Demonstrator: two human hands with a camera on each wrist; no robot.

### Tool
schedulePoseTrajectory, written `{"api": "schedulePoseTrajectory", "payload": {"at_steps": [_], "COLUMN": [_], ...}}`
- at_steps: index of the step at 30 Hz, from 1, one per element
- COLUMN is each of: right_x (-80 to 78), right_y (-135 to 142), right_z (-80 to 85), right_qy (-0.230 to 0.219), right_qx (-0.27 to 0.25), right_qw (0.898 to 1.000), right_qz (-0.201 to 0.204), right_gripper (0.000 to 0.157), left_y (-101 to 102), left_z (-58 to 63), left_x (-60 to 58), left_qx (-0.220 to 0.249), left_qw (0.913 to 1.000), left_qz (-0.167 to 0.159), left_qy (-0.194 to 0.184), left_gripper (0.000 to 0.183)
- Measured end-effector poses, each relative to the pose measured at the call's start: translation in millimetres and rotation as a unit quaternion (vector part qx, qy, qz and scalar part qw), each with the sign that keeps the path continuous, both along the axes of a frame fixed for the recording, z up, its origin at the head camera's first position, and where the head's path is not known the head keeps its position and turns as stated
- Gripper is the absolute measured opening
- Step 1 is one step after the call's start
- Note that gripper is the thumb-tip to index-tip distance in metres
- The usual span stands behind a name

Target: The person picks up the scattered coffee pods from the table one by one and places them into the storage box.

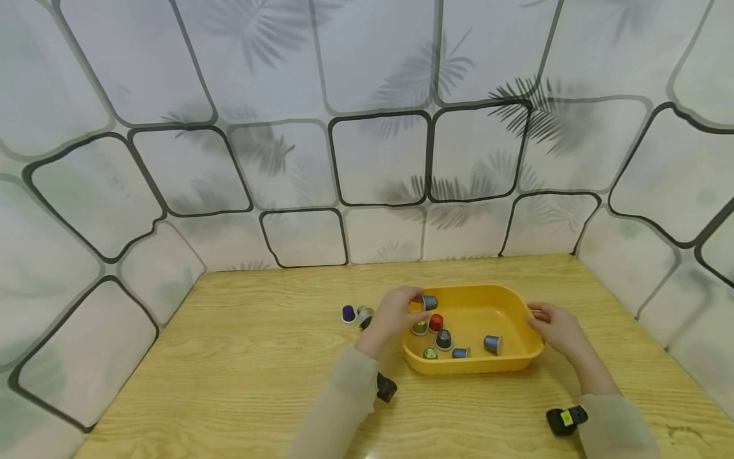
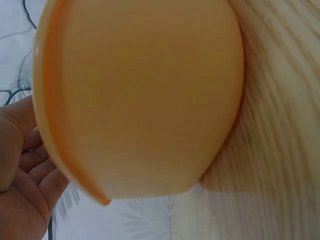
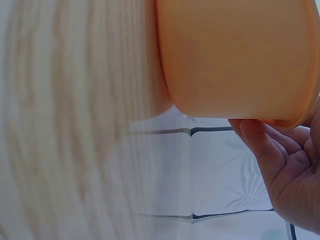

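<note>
A yellow plastic tray [image 1: 482,365] stands on the table with several coffee capsules in it, among them a red one [image 1: 436,322], a dark grey one [image 1: 444,340] and a blue one [image 1: 492,344]. My left hand [image 1: 392,315] reaches over the tray's left rim and pinches a grey-blue capsule [image 1: 430,303] between thumb and fingers. In the left wrist view the tray wall [image 2: 150,100] hides the fingertips and that capsule. At the opposite end my right hand [image 1: 559,328] grips the right rim, its fingers [image 3: 262,145] bent up beneath the lip.
Left of the tray a purple capsule [image 1: 348,313] and a silver one [image 1: 366,317] lie on the wooden table [image 1: 241,357], partly beside my left wrist. Behind and at both sides hangs a pale patterned curtain [image 1: 381,159].
</note>
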State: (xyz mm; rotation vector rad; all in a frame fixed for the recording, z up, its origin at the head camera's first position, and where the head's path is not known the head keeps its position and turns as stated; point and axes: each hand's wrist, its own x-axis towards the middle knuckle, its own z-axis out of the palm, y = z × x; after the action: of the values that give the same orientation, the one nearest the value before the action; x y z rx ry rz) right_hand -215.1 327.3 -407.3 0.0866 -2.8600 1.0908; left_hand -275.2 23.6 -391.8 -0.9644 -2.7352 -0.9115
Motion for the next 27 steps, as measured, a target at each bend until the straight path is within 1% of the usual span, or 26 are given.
{"api": "schedulePoseTrajectory", "payload": {"at_steps": [5,9,12,16,20,24,27], "right_x": [-0.1,-0.7,-1.2,-1.4,-1.9,-1.9,-1.4], "right_y": [0.0,0.6,1.8,2.4,2.7,3.0,2.9], "right_z": [-1.5,-2.0,-1.7,-2.9,-4.7,-4.4,-3.3], "right_qy": [0.002,-0.006,-0.01,-0.007,-0.005,-0.006,-0.006], "right_qx": [-0.002,-0.003,-0.003,-0.002,-0.004,-0.004,-0.004], "right_qw": [1.0,1.0,1.0,1.0,1.0,1.0,1.0], "right_qz": [-0.001,-0.002,-0.002,-0.003,-0.004,-0.004,-0.004], "right_gripper": [0.04,0.04,0.042,0.041,0.04,0.04,0.041], "left_y": [9.8,18.9,26.1,33.9,39.2,44.1,48.6], "left_z": [-3.4,-4.8,-5.0,-4.9,-6.4,-7.8,-9.3], "left_x": [1.1,2.7,5.0,8.4,11.1,13.5,14.5], "left_qx": [0.019,0.021,0.012,0.005,0.003,-0.016,-0.042], "left_qw": [0.9998,0.9996,0.9997,0.9998,0.9999,0.9998,0.9991], "left_qz": [0.001,0.002,-0.002,-0.013,-0.016,-0.014,-0.011], "left_qy": [0.006,0.017,0.021,0.016,0.001,-0.003,0.003], "left_gripper": [0.047,0.046,0.044,0.038,0.034,0.028,0.025]}}
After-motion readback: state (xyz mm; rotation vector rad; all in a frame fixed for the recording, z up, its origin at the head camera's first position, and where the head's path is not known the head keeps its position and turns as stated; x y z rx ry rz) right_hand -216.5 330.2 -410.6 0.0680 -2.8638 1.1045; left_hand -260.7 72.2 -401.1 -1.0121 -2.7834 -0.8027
